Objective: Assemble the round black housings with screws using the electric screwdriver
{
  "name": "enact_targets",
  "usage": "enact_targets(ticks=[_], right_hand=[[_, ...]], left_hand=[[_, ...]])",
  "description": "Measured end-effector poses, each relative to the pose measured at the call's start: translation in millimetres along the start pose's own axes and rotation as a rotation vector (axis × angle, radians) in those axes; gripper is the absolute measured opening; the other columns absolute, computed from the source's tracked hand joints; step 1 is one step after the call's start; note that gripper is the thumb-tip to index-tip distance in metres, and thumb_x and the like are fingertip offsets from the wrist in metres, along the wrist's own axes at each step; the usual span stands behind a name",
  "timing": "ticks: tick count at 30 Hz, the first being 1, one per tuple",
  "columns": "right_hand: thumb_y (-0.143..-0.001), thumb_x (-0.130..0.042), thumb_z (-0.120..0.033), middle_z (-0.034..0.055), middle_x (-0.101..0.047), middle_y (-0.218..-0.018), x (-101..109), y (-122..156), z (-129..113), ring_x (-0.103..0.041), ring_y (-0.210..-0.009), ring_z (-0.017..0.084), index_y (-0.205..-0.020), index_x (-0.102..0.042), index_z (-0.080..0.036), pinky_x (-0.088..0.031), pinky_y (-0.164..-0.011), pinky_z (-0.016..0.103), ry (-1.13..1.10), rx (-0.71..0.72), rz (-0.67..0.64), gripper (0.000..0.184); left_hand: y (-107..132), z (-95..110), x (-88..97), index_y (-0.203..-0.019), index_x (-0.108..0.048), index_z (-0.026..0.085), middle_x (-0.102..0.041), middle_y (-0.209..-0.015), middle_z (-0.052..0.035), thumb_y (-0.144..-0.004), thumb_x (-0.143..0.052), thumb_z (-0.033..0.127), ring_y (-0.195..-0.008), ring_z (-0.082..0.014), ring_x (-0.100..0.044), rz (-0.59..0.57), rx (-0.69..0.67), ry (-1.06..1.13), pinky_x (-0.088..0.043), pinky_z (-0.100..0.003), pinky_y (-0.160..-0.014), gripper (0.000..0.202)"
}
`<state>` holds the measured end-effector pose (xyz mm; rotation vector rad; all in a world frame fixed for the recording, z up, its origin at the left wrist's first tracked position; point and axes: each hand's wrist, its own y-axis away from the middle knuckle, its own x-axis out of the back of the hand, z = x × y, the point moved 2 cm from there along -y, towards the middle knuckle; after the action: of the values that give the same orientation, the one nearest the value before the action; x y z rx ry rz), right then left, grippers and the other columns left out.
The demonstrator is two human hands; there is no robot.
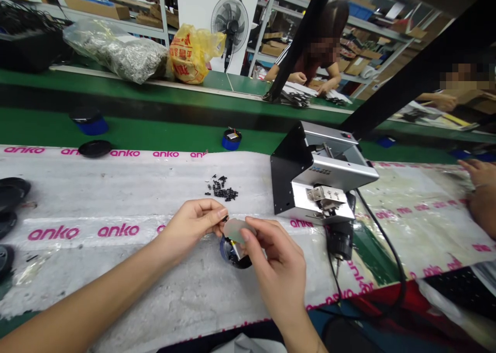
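Note:
Between thumb and fingers, my left hand point(199, 219) pinches a small black part point(225, 219). My right hand point(273, 257) grips a thin, translucent round disc point(237, 230) by its right edge. Both hands are close together, with the disc between them. Under the disc, a round blue-and-black housing point(229, 254) sits on the white sheet, partly covered by the disc and my fingers. A silvery piece shows inside it. Beyond my hands lies a loose pile of small black parts point(225, 192).
A silver-and-black machine point(325, 172) stands at right, with a black electric screwdriver point(341, 242) and cable beside it. Blue-and-black housings point(231, 139) sit along the back. Black round covers point(11, 195) lie at far left. Other people work across the bench and at right.

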<state>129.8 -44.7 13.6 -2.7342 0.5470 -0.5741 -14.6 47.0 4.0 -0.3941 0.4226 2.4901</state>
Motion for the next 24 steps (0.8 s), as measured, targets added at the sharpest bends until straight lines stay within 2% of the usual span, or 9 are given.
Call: enact_targets(ticks=[5,9,15,20,22,24], right_hand=[[-0.092,-0.063,-0.021,0.0022,-0.067,-0.087,-0.5,-0.9,-0.4,-0.068,-0.072,0.015,-0.102,-0.068,-0.024,-0.058,-0.061,0.026,0.002,-0.068,0.012,0.012],[-0.092,-0.064,-0.021,0.0015,-0.069,-0.086,-1.0,-2.1,-1.9,-0.067,-0.069,0.014,-0.101,-0.068,-0.024,-0.057,-0.060,0.026,0.036,-0.035,0.023,0.011],[-0.091,-0.063,-0.016,0.0022,-0.068,-0.092,-10.5,5.3,-3.5,-0.066,-0.080,0.015,-0.102,-0.067,-0.024,-0.057,-0.065,0.025,0.112,0.107,0.137,0.014],[-0.094,-0.060,-0.016,0.0008,-0.065,-0.087,-4.1,2.0,-5.3,-0.066,-0.068,0.012,-0.104,-0.062,-0.023,-0.057,-0.056,0.023,0.120,0.070,0.082,0.013],[-0.091,-0.065,-0.017,0.0037,-0.065,-0.097,3.4,-2.4,-9.6,-0.067,-0.082,0.016,-0.106,-0.063,-0.023,-0.059,-0.067,0.027,0.177,0.131,0.018,0.017],[-0.088,-0.069,-0.018,0.0073,-0.063,-0.110,8.7,-6.1,-14.5,-0.063,-0.100,0.021,-0.116,-0.062,-0.022,-0.057,-0.084,0.035,0.322,0.278,-0.092,0.029]], left_hand=[[0.9,7.2,4.6,-0.071,-0.068,0.014,-0.064,-0.064,0.0022,-0.083,-0.072,0.029,-0.062,-0.0095,-0.057,-0.028,-0.036,-0.117,-0.045,-0.021,-0.063,0.020],[1.8,12.2,3.4,-0.069,-0.068,0.015,-0.064,-0.064,0.0024,-0.084,-0.070,0.026,-0.062,-0.0100,-0.057,-0.026,-0.057,-0.211,-0.045,-0.022,-0.063,0.019],[5.2,0.6,-4.4,-0.068,-0.066,0.015,-0.061,-0.063,0.0030,-0.085,-0.069,0.030,-0.063,-0.0094,-0.056,0.145,-0.090,-0.131,-0.045,-0.021,-0.065,0.023],[6.2,-3.8,-6.9,-0.080,-0.071,0.015,-0.066,-0.071,0.0011,-0.077,-0.077,0.033,-0.067,-0.0103,-0.058,0.106,-0.053,-0.026,-0.047,-0.023,-0.066,0.020],[6.2,-3.4,-7.5,-0.084,-0.073,0.014,-0.069,-0.076,-0.0008,-0.073,-0.080,0.030,-0.069,-0.0108,-0.060,0.089,-0.020,0.011,-0.049,-0.023,-0.067,0.021],[6.3,-3.2,-7.9,-0.082,-0.075,0.014,-0.071,-0.077,-0.0013,-0.073,-0.082,0.029,-0.071,-0.0109,-0.062,0.087,-0.004,0.041,-0.050,-0.023,-0.069,0.019]])
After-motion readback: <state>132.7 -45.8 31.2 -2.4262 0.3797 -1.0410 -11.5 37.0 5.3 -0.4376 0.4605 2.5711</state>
